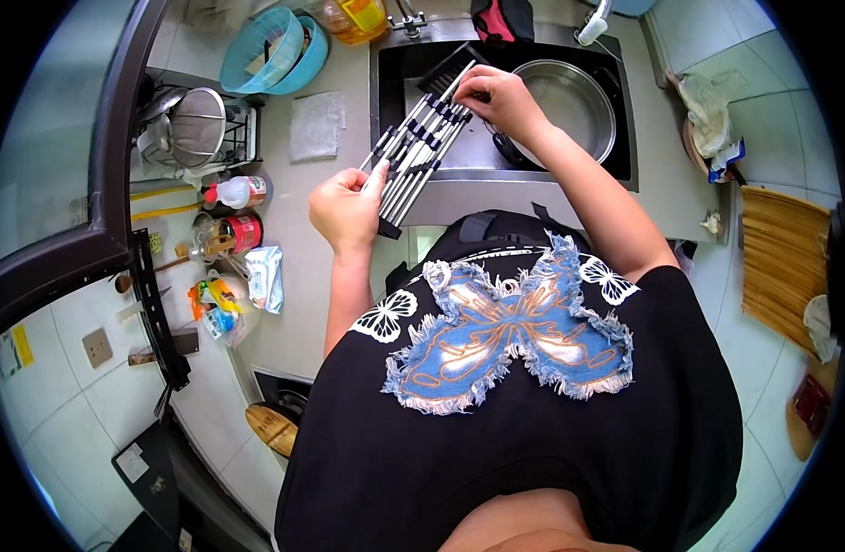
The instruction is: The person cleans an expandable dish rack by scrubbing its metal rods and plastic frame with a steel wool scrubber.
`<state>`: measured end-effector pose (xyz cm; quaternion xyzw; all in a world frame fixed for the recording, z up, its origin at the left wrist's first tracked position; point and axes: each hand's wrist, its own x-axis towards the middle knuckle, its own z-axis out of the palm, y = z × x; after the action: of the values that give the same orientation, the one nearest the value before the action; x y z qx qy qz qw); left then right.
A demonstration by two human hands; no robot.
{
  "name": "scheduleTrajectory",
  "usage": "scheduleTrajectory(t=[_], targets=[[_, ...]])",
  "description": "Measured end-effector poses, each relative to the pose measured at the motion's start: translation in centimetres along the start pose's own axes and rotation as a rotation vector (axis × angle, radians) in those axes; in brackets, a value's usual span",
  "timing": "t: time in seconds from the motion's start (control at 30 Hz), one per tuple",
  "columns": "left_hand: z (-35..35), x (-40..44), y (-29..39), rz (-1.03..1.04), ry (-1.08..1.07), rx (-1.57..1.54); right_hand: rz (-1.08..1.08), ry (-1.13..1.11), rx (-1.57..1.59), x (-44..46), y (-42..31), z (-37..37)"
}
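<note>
A rack of slim metal rods with black plastic end pieces and joints (421, 147) is held up at a slant over the left part of the sink and its front edge. My left hand (347, 207) is closed on its lower left side, the thumb lying along the rods. Near the rack's upper end, my right hand (503, 97) pinches the right edge between thumb and fingers. Behind my right hand, a round steel pan (570, 103) sits in the black sink (620, 170); its dark handle is partly hidden by my forearm.
Blue plastic baskets (262, 55), a bottle of yellow liquid (353, 18) and a white cloth (317, 127) are on the left counter. Bottles, a red-labelled jar (245, 232) and a wipes pack (264, 278) line its outer edge. A faucet (593, 23) stands behind the sink.
</note>
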<state>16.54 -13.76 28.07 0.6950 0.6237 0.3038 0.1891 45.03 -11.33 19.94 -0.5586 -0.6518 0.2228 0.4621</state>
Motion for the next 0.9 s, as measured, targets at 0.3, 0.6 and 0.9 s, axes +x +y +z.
scheduleTrajectory(t=[0.3,0.6,0.9], targets=[[-0.2,0.0,0.3,0.006,0.032,0.018,-0.068,-0.02,0.065,-0.5,-1.6,-1.0],[-0.3,0.4,0.8,-0.035,0.018,0.045,-0.122,-0.078,0.017,-0.7,-3.9,0.0],[0.1,0.4,0.4,0.017,0.028,0.058,-0.206,-0.168,-0.036,-0.5,-3.2,0.2]])
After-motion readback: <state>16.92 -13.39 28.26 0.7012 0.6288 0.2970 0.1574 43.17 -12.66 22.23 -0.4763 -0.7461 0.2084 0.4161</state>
